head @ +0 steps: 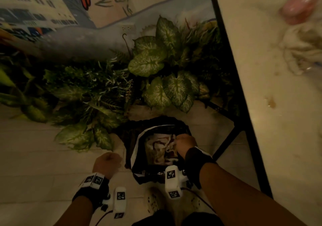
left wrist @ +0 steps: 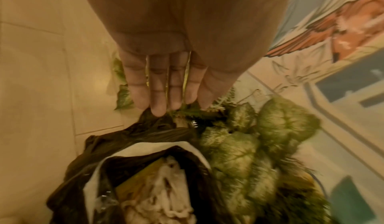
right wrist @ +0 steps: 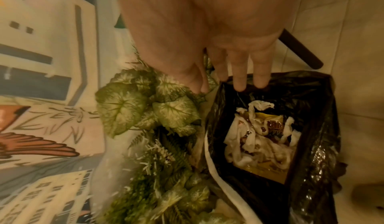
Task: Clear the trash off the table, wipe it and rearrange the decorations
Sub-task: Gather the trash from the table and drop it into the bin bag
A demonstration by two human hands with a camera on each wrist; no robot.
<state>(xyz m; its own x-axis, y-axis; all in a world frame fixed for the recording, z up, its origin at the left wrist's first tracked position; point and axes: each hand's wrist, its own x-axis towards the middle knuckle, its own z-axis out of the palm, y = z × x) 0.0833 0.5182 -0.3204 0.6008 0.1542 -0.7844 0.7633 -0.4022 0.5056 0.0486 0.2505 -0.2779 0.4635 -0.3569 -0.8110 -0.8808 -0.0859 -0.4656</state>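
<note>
A bin lined with a black bag (head: 129, 143) is seen on the tiled floor (head: 34, 147), just beside a bank of green and white leafy plants (head: 156, 65) set against a painted wall (head: 43, 7). Inside the bin, crumpled white tissues (right wrist: 255, 142) are piled on a yellow wrapper (right wrist: 268, 171).

The right hand (head: 185, 143) is held over the bin's opening. In the right wrist view its fingers (right wrist: 239, 73) are seen straight and close together, pointing down at the far rim of the bag, with nothing gripped. The left hand (head: 107, 162) is held over the floor just left of the bin. From the head view it looks balled, but in the left wrist view its fingers (left wrist: 158, 86) are shown extended side by side, empty, their tips near the bag's edge.

To the right, the pale desk (head: 261, 86) on its dark frame is seen, with brown stains (head: 271, 102) on its top. More crumpled tissue (head: 299, 51) and a blurred pink object (head: 296, 9) lie on it, well apart from the bin.
</note>
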